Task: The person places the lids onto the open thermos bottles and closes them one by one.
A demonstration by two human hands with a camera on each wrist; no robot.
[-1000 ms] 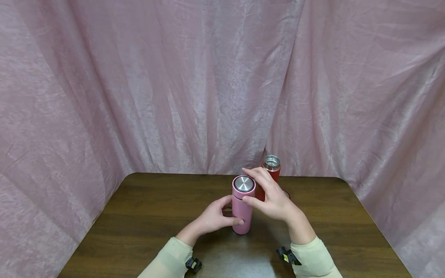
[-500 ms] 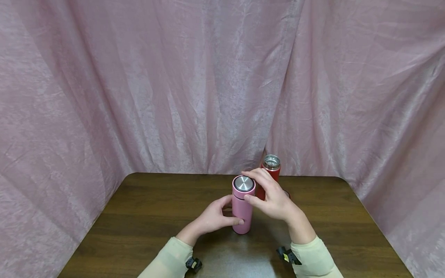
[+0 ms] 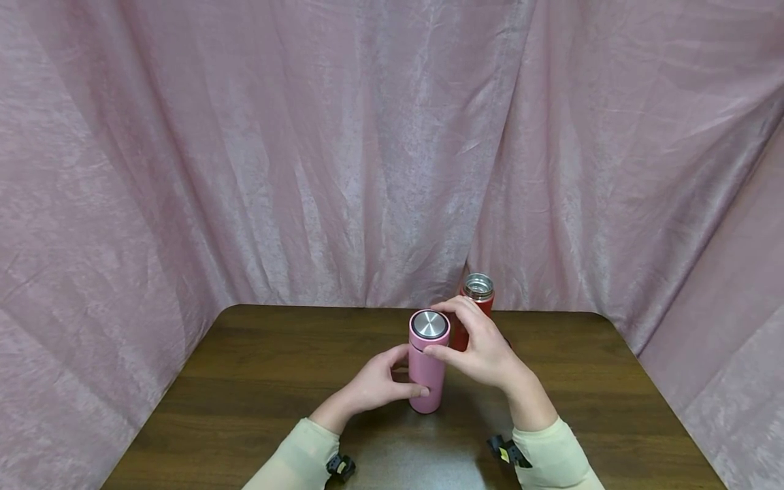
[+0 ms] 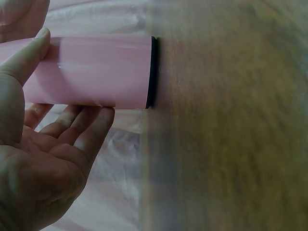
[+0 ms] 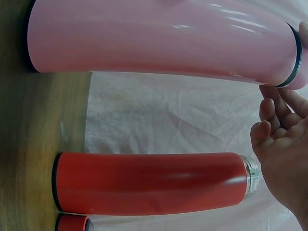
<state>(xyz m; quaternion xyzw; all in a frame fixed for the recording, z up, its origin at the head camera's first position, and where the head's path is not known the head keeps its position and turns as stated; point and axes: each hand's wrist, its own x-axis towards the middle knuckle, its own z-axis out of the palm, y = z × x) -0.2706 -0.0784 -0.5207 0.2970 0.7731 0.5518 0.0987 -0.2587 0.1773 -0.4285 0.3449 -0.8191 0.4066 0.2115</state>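
A pink thermos stands upright on the table with its lid on; the lid has a brushed silver disc on top. My left hand holds the thermos body low down, thumb in front and fingers on the far side. Around the lid my right hand has its thumb at the near side and its fingers at the far side. Behind that hand stands a red thermos without a lid, its steel neck bare. A small red lid rests on the table beside it, mostly out of frame.
The dark wooden table has rounded far corners. Pink curtains hang around its back and sides. Small black devices are strapped at both sleeve cuffs.
The right hand's fingers have shifted round the lid, forefinger slightly to the right and thumb slightly to the left. The left hand and the pink thermos stay put.
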